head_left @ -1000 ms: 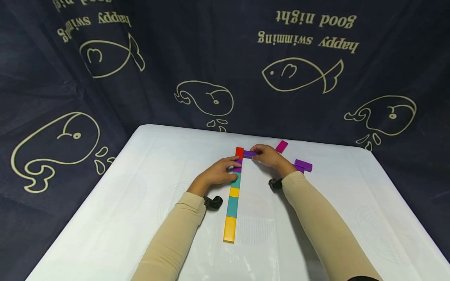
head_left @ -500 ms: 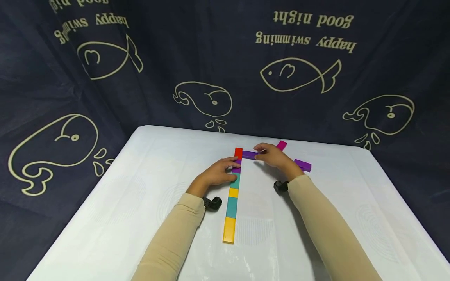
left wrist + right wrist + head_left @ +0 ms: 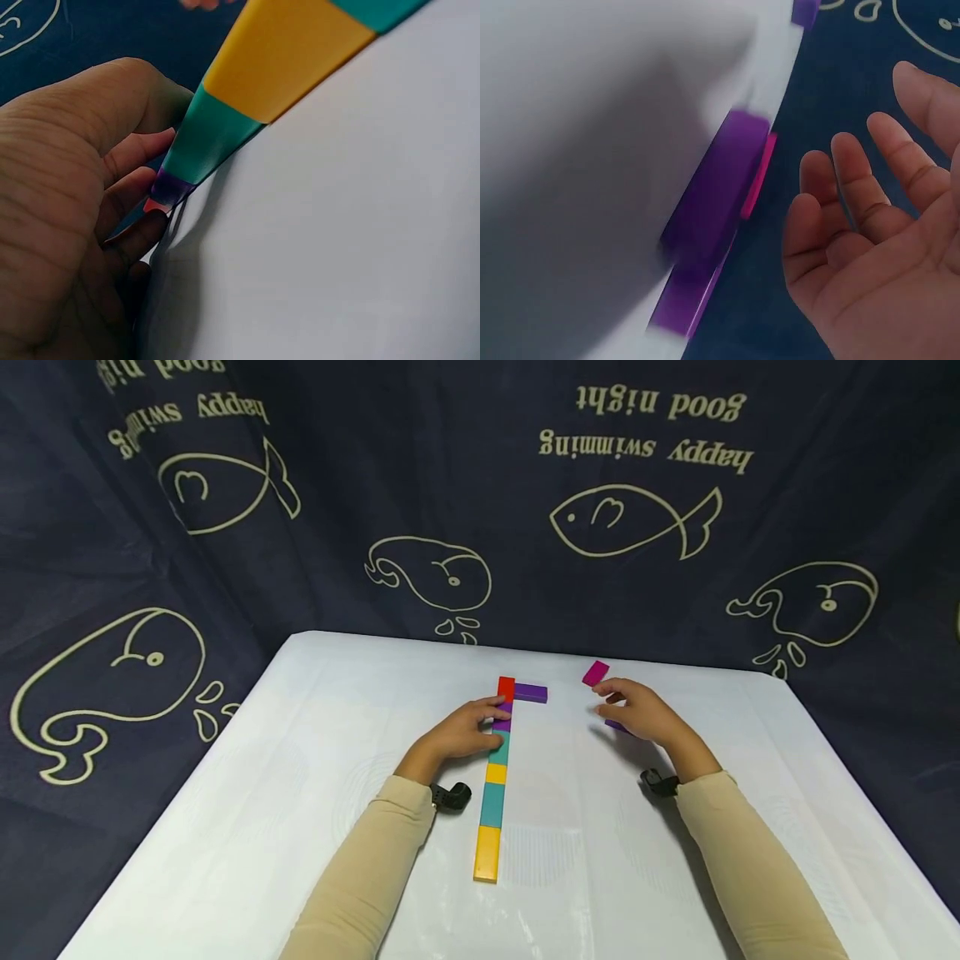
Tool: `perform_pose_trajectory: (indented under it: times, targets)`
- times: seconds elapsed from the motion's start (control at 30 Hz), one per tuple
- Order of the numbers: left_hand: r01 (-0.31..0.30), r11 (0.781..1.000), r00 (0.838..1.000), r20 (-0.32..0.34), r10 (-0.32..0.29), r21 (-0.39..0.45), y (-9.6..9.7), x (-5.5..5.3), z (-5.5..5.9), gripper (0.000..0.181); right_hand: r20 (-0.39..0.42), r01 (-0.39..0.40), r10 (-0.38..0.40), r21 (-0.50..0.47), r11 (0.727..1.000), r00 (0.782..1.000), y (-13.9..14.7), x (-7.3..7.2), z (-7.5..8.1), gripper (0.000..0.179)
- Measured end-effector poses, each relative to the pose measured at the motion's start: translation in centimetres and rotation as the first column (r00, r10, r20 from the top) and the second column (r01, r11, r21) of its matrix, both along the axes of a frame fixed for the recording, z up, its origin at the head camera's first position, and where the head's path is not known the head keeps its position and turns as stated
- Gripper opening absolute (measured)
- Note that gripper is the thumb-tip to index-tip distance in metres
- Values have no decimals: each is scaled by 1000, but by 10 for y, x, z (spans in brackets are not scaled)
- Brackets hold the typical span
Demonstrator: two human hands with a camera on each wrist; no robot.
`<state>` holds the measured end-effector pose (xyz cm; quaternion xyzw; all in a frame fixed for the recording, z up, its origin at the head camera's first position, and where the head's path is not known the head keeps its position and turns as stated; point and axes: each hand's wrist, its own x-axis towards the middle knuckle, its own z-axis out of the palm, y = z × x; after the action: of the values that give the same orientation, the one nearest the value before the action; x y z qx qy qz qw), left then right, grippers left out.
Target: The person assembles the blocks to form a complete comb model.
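My left hand (image 3: 459, 732) rests on a straight row of coloured blocks, its fingertips on the purple block (image 3: 502, 725) and its thumb at the teal block (image 3: 500, 757). A red block (image 3: 507, 687) tops the row; a purple block (image 3: 531, 693) lies crosswise against its right side. Toward me the row runs through a small yellow block (image 3: 497, 773), another teal block (image 3: 492, 805) and a long yellow block (image 3: 487, 853). My right hand (image 3: 643, 714) hovers with nothing in it, fingers apart. Partly hidden below it are purple blocks, one (image 3: 712, 187) overlapping another (image 3: 682, 304) in the right wrist view.
Beyond my right fingertips, a magenta block (image 3: 596, 673) lies near the far edge of the white table (image 3: 360, 702). A dark cloth (image 3: 517, 610) with fish drawings hangs behind. Each wrist wears a small black camera (image 3: 452, 797).
My right hand has let go of the crosswise purple block beside the red one and moved right, over the loose purple blocks. The left hand stays on the row.
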<state>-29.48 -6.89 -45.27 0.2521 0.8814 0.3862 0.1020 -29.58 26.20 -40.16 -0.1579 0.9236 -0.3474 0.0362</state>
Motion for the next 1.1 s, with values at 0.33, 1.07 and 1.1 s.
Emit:
perform_pose_trajectory:
  times: [0.33,1.07,1.1]
  targets:
    - [3,1000,1000,-9,-3,-8,-1,2,1,46,-7,34,-33,53,998,999,46,16,-3,35]
    - [12,1000,1000,-13,-13,-13,-1,-1,-1,45,-30,-8,10,73,997,999,57,8,-28,27]
    - [12,1000,1000,-13,-12,-8,-1,-1,-1,45,-30,-8,10,74,997,999,57,8,-28,26]
